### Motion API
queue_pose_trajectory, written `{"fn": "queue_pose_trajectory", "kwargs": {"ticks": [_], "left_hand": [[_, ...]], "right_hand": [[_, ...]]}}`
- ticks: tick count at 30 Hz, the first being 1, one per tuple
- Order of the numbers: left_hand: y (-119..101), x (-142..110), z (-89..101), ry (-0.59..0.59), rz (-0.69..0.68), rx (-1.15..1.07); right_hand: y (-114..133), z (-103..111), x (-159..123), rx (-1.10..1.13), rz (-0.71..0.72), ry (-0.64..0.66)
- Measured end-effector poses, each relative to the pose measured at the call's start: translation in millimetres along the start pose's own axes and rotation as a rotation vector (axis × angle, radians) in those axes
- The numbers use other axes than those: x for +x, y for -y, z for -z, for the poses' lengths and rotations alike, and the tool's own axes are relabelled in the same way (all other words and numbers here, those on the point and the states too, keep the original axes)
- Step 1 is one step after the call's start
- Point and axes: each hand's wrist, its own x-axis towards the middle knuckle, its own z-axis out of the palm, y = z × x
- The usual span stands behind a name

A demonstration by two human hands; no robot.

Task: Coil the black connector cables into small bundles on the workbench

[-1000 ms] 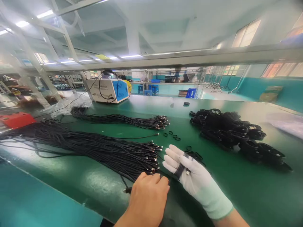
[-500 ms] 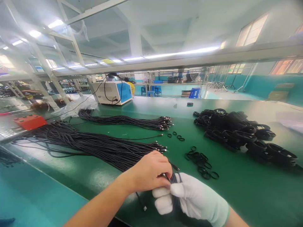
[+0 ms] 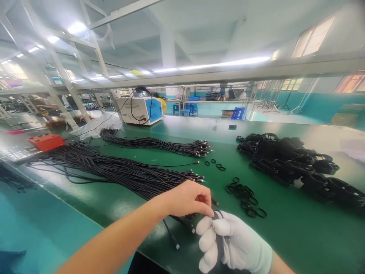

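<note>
My right hand (image 3: 235, 239), in a white glove, is closed around a coiled black cable (image 3: 220, 243) near the front edge of the table. The bare left hand (image 3: 189, 199) reaches across from the left, its thumb and fingers pinched at the top of that coil; the exact grip is partly hidden by the fingers. Just left of the glove, cable ends with metal plugs (image 3: 177, 246) lie on the table. Behind my left hand stretches a long bundle of straight black cables (image 3: 122, 167), plugs toward the right. Small black rings (image 3: 242, 196) lie loosely piled beyond the right hand.
Coiled black cables (image 3: 285, 156) are heaped on the right of the green table (image 3: 299, 224). A second cable bundle (image 3: 154, 144) lies farther back, near a white-and-blue machine (image 3: 141, 110). A red box (image 3: 46, 142) stands at left. A shelf beam (image 3: 199, 74) crosses above.
Both hands have shifted slightly right, the gloved one also lower, with the coil. My left fingers have moved to the coil's top edge. The whole view has shifted a little.
</note>
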Motion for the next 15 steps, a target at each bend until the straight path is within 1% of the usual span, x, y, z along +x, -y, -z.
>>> {"fn": "queue_pose_trajectory", "kwargs": {"ticks": [2, 3, 6, 8, 10, 13, 15], "left_hand": [[8, -3, -8.1, -0.055, 0.082, -0.164], [10, -5, -12.9, -0.097, 0.097, -0.216], [15, -12, -26.4, -0.233, 0.081, -0.300], [17, -17, -33.1, -0.294, 0.051, -0.331], [20, -21, -38.5, -0.293, 0.042, -0.411], [26, -25, -46.5, -0.225, 0.032, -0.601], [29, -26, -52.6, -0.245, 0.003, -0.621]], "right_hand": [[-1, -2, 2, 0.021, 0.006, -0.013], [-1, -3, 3, 0.031, 0.009, -0.018], [-2, -5, 6, 0.029, 0.028, -0.029], [-2, -5, 7, -0.036, 0.062, -0.016], [-1, -6, 8, -0.146, 0.096, -0.014], [0, -8, 7, -0.258, 0.091, -0.019], [3, -10, 6, -0.332, 0.081, 0.001]]}}
